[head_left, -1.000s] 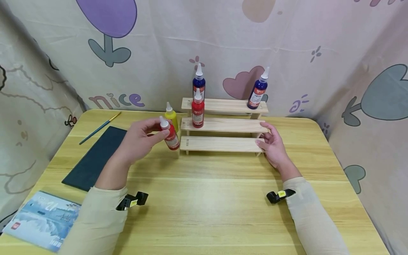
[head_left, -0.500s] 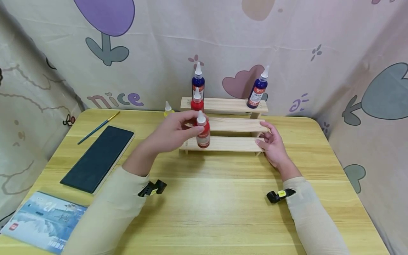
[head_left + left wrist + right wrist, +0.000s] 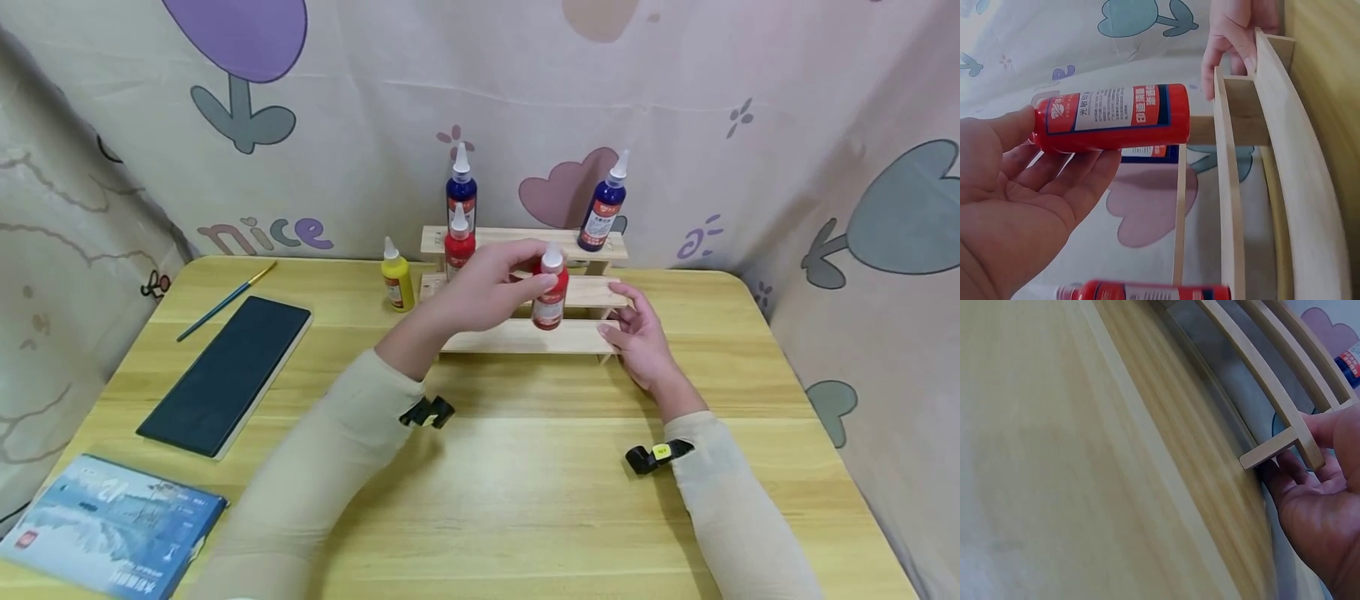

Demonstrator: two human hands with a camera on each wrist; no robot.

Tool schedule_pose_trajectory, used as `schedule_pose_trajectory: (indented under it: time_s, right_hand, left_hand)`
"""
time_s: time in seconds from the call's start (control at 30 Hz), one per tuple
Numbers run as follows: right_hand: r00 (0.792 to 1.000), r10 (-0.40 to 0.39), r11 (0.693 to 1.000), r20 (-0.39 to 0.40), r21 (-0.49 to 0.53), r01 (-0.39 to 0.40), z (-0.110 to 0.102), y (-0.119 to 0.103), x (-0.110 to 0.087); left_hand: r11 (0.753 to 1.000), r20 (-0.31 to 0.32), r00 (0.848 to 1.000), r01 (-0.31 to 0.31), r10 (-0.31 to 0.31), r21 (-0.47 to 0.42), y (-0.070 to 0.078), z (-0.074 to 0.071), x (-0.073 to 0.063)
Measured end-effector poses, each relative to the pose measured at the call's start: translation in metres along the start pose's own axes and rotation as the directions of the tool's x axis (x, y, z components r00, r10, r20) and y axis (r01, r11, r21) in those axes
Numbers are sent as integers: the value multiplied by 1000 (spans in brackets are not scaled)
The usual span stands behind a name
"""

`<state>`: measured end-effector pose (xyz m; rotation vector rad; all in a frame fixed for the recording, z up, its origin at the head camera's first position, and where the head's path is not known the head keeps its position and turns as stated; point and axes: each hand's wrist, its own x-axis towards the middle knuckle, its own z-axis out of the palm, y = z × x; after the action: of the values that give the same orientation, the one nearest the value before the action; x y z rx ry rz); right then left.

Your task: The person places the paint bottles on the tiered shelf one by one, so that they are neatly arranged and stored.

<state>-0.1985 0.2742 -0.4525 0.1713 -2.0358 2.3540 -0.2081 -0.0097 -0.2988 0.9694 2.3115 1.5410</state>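
Observation:
My left hand (image 3: 487,287) holds a red squeeze bottle (image 3: 550,298) with a white nozzle by its upper part, in front of the middle step of a three-tier wooden display rack (image 3: 517,337). In the left wrist view the bottle (image 3: 1113,119) appears clear of the steps, thumb and fingers around its neck end. My right hand (image 3: 639,340) grips the rack's right end, thumb on the lowest step. Another red bottle (image 3: 457,248) stands at the middle step's left end, partly hidden by the left hand. Blue bottles stand at the top step's left (image 3: 461,196) and right (image 3: 602,215).
A yellow bottle (image 3: 397,282) stands on the table just left of the rack. Further left lie a paintbrush (image 3: 225,302), a dark-covered book (image 3: 225,375) and a blue picture pad (image 3: 112,525). A patterned cloth (image 3: 360,150) hangs behind the table.
My left hand has carried the red bottle rightward, from beside the yellow bottle to the right half of the rack. The right hand has kept its grip on the rack's end.

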Motion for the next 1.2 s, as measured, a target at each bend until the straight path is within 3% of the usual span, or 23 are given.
schedule_pose_trajectory:
  time_s: [0.2,0.33,0.5,0.67,1.2]
  right_hand:
    - [1000,9,1000,2,17,-9,0,-2,0]
    - [1000,12,1000,11,11,-13,1,-1,1]
    - [1000,-4,1000,13,5,4,0,-1,2]
    - [1000,-9,1000,14,3,9,-1,-1,2]
    - [1000,-5,1000,17,11,5,-1,0,3]
  left_hand:
    - [997,6,997,-72,72,-1,-3,9,37]
    - [1000,24,1000,-19,20,-22,-6,14,55]
    - [998,34,998,57,-58,13,-12,19,73]
    - [994,35,994,104,-105,35,-17,24,83]
    - [991,3,991,136,-135,-20,-23,45,103]
